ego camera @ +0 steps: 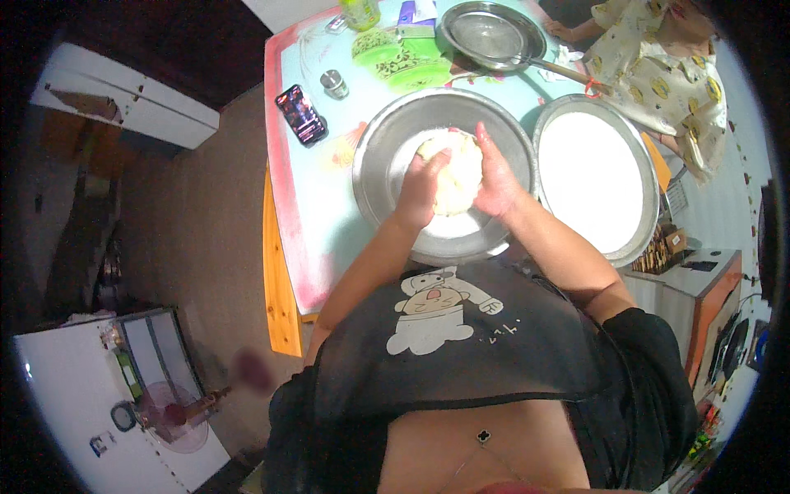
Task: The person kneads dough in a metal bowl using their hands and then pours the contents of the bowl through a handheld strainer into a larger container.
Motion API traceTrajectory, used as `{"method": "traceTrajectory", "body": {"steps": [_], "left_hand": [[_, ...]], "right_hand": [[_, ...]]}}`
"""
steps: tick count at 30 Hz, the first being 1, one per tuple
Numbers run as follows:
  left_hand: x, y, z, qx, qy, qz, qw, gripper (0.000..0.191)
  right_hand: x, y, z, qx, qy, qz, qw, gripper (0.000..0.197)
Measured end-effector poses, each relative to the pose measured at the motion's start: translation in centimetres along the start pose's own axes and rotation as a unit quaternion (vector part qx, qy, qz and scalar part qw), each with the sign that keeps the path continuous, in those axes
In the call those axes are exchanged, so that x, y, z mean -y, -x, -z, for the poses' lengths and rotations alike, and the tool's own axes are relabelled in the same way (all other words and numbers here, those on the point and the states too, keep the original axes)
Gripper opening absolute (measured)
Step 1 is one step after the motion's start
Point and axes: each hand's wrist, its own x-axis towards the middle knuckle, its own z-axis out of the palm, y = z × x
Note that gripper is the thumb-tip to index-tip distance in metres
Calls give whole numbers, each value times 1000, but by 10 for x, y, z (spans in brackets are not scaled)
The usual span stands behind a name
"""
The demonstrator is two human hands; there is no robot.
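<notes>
A pale lump of dough (458,176) is between my two hands, over a wide steel basin (386,139) with some white flour at its bottom. My left hand (495,179) presses against the right side of the lump, thumb pointing up. On the other side my right hand (424,185) cups it, with the thumb across its face and the fingers partly hidden behind. Just right of the basin, and close against it, is a second metal basin (649,216) holding a broad white mass, too bright to tell its texture.
Beyond the basin a fine sieve (484,36) with a wooden handle rests on a metal bowl. A phone (300,115) and a small glass jar (334,84) lie on the tablecloth (308,228) at left. Another person (666,86) in patterned clothing is at the table's far right corner.
</notes>
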Motion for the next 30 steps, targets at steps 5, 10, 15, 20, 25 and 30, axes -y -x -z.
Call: {"method": "traceTrajectory", "body": {"steps": [5, 10, 15, 20, 25, 30], "left_hand": [[5, -6, -9, -114, -747, -277, 593, 43], [10, -19, 17, -122, -724, -228, 639, 43], [-7, -4, 76, -72, -640, -137, 752, 53], [-30, 24, 51, -63, -594, -52, 801, 48], [-5, 18, 59, 24, -712, -39, 700, 39], [31, -6, 88, 102, -808, 2, 580, 46]], "right_hand": [[-13, 9, 3, 10, -128, -81, 988, 58], [-18, 9, 12, 15, -113, -54, 992, 45], [-8, 8, 24, -2, -103, -56, 993, 39], [13, 0, 42, 24, -65, -3, 998, 46], [12, -14, 43, -164, 125, -32, 978, 42], [-11, -27, 66, -154, 241, -40, 957, 40]]}}
